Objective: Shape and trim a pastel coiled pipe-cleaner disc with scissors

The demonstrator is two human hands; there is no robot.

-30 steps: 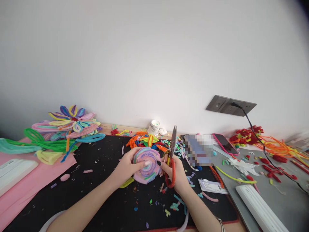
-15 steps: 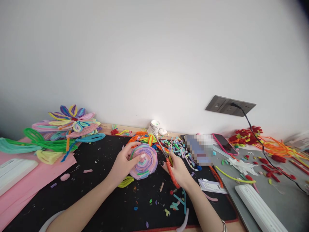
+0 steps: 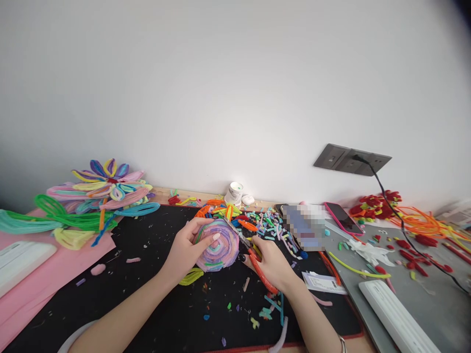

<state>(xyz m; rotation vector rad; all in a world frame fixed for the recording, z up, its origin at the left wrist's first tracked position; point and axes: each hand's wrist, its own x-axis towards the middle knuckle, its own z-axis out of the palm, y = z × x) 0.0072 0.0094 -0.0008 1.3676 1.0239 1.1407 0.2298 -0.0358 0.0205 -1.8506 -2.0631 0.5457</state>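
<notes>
My left hand (image 3: 191,247) grips a round coil of fuzzy pipe cleaners (image 3: 221,252) in pastel purple, pink, blue and green, with the thumb across its face and the other fingers along its upper left edge. Orange-handled scissors (image 3: 260,272) are in my right hand (image 3: 268,262). Their blades point up and left, over the coil's upper right edge; whether they touch it I cannot tell. Behind the coil lie yellow and orange pipe cleaner loops (image 3: 228,212). A yellow-green loop (image 3: 192,277) shows below my left hand.
Pipe cleaner snippets (image 3: 270,225) litter the black mat (image 3: 147,294). A pipe cleaner flower (image 3: 112,181) lies left on pink sheets (image 3: 91,255). A small white cup (image 3: 234,193) stands by the wall. Phones (image 3: 342,218), white plastic cases (image 3: 393,314) and a black cable (image 3: 401,225) are on the right.
The scissors have tipped further left and down, so the blades now lie closer over the coil's upper right edge. The coil stays in my left hand, nearly in the same place.
</notes>
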